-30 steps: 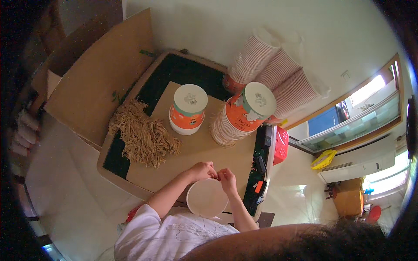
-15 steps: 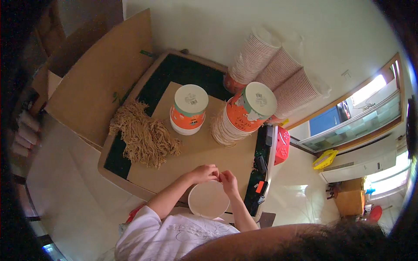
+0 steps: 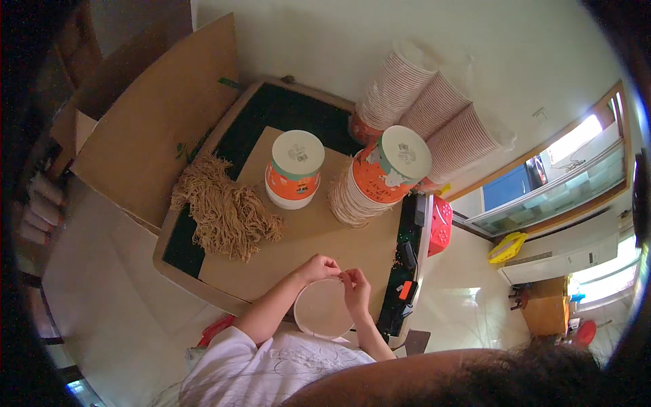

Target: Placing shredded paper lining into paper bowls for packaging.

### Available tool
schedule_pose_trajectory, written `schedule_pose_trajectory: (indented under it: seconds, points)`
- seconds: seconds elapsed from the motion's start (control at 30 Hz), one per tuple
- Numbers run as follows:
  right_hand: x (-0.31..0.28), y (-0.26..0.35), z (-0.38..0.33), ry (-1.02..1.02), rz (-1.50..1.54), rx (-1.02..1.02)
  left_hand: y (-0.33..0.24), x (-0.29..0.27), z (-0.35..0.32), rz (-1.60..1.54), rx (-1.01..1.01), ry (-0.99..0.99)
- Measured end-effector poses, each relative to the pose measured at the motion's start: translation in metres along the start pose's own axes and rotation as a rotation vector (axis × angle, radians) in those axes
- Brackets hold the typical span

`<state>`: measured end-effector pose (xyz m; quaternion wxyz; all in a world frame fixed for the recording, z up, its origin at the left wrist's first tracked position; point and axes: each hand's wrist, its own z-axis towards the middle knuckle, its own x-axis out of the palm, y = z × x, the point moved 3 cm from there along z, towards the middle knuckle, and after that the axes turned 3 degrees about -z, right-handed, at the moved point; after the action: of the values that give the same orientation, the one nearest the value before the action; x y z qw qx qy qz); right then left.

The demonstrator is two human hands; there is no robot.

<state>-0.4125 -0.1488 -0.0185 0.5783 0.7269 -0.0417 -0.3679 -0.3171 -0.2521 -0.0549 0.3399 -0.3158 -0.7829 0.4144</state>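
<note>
Beside the left hand [image 3: 319, 268] and right hand [image 3: 357, 286], each grip pinched closed, sits a round, cream-white tub [image 3: 321, 312].

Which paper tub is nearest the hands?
The pale-faced tub, its far rim by the left hand and right hand; the orange tubs and wrapped tub stacks stand farther off.

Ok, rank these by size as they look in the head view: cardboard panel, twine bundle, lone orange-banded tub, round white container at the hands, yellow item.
Cardboard panel
Twine bundle
Lone orange-banded tub and round white container: too alike to rank; the container is nearer the camera
Yellow item
</note>
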Motion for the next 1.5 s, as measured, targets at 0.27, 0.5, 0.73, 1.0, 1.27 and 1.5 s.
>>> schedule_pose_trajectory:
  seconds: [0.27, 0.5, 0.73, 1.0, 1.27, 1.5]
  points:
    - [0.0, 0.007, -0.006, -0.049, 0.022, -0.005, 0.001, 0.004, -0.001, -0.096, -0.046, 0.023]
    - [-0.002, 0.023, -0.01, -0.137, -0.147, -0.138, -0.016, 0.004, -0.01, -0.105, -0.153, 0.012]
    - [-0.003, 0.019, -0.009, -0.192, -0.164, -0.164, -0.004, 0.002, -0.004, -0.144, -0.145, 0.055]
    - [-0.001, 0.009, -0.013, -0.144, -0.344, -0.299, 0.008, 0.0, 0.005, -0.2, -0.168, 0.04]
    - [-0.006, 0.014, -0.018, -0.065, -0.094, -0.135, 0.009, 0.0, 0.005, -0.137, -0.086, 0.059]
    - [-0.012, -0.019, 0.004, 0.191, 0.254, 0.197, 0.005, 0.003, 0.004, -0.112, -0.054, 0.051]
